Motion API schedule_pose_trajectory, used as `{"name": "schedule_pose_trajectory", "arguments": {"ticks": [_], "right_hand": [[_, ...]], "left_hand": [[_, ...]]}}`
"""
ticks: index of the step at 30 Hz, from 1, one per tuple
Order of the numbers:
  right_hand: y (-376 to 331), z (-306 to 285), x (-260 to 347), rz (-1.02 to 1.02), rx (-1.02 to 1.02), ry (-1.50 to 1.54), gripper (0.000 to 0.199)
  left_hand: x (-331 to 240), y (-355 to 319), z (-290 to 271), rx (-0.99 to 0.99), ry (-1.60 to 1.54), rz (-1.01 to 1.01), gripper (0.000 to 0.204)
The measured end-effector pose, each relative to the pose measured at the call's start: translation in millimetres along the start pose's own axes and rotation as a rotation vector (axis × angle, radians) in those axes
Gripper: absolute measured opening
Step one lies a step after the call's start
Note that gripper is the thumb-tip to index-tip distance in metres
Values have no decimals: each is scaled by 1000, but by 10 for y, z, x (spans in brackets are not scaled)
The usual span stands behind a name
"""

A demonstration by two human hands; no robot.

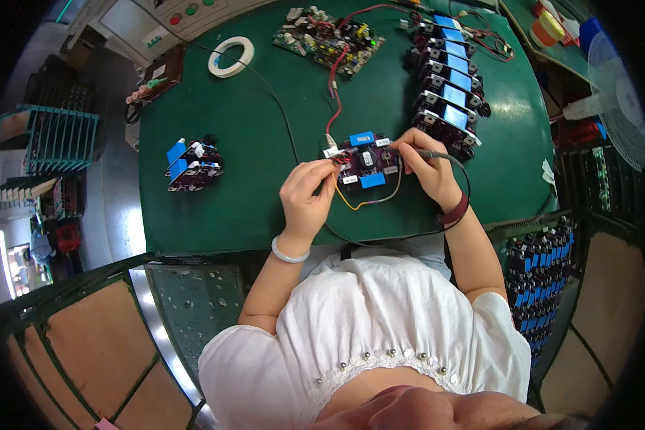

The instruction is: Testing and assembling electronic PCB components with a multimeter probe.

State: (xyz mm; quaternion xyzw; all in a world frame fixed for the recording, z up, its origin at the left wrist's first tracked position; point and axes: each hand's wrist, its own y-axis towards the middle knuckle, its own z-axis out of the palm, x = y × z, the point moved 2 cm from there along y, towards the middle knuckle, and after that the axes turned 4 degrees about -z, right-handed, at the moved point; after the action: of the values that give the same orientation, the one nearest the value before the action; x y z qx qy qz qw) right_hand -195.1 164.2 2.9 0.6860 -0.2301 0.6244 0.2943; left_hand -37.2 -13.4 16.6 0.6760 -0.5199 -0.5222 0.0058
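A small dark circuit board (366, 160) with blue blocks on its near and far edges lies on the green table (251, 165). My left hand (307, 193) pinches red and yellow wires at the board's left edge. My right hand (428, 163) holds a thin grey probe (437, 153) with a black cable, its tip touching the board's right side. A red wire runs from the board's left connector up to a larger green circuit board (330, 37).
A row of several similar boards with blue blocks (448, 79) lines the table's right side. Two more boards (192, 163) sit at the left. A white tape roll (231, 56) lies at the back. A rack of boards (541, 276) stands at lower right, a fan (620, 107) at right.
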Motion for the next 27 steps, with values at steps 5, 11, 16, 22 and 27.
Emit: {"name": "schedule_pose_trajectory", "arguments": {"ticks": [5, 11, 16, 22, 27], "right_hand": [[13, 19, 54, -25, -7, -81, 14], [-27, -3, 30, -62, -26, -123, 13], [-34, 12, 5, -58, -31, -110, 16], [-14, 19, 22, -76, -17, -124, 17], [-43, -1, 11, -66, -29, -155, 16]], "left_hand": [[-38, 28, -29, 1, -25, -18, 20], [-3, -10, 7, 5, -45, -12, 19], [-46, -36, 3, -16, -11, 42, 22], [-76, -104, 29, -32, 45, 21, 22], [-117, -88, 27, -50, 94, 61, 23]]}}
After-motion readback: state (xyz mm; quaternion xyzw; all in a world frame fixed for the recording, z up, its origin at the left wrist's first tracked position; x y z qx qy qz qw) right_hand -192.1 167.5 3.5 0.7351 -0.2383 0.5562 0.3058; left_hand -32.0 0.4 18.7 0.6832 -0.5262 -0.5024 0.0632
